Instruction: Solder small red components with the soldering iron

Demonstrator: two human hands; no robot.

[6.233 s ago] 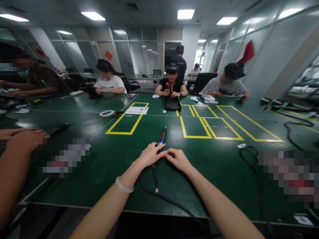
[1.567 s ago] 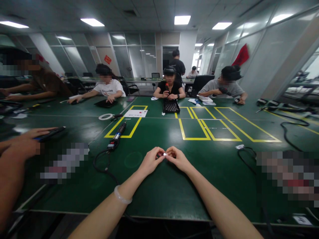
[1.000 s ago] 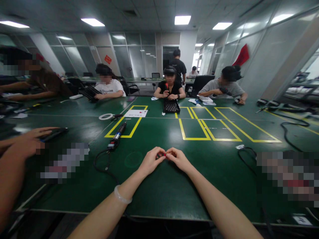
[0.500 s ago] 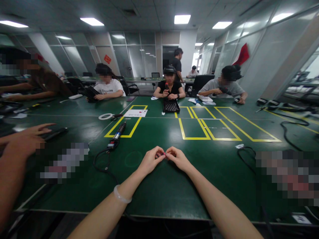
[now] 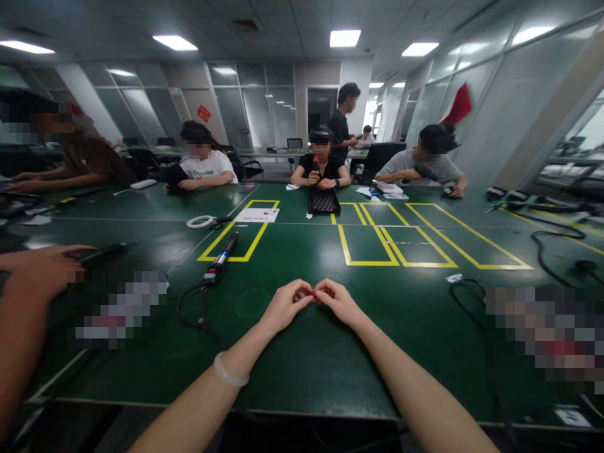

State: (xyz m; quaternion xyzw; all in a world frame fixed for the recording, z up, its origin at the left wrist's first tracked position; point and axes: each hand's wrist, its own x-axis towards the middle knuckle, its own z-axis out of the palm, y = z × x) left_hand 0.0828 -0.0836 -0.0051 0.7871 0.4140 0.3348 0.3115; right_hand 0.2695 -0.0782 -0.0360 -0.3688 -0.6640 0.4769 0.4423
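My left hand (image 5: 289,304) and my right hand (image 5: 338,299) meet fingertip to fingertip above the green table (image 5: 325,371). Pinched between them is a small red piece (image 5: 312,294), mostly covered by the fingers, so its kind does not show. Both hands are closed on it. A pale bracelet (image 5: 229,371) circles my left wrist. Left of my hands, an electric screwdriver (image 5: 223,255) lies inside a yellow taped outline, its black cable curling toward me.
Yellow tape (image 5: 372,262) marks several rectangles on the table. A white sheet (image 5: 257,215) lies beyond the screwdriver. Across the table a person (image 5: 322,167) sits behind a black tray (image 5: 324,202). A co-worker's hand (image 5: 44,270) reaches in from the left. Black cables (image 5: 465,308) lie at right.
My hands stay nearly in place, and slightly more of the red piece shows between the fingertips. The standing person in the background has shifted a little to the right.
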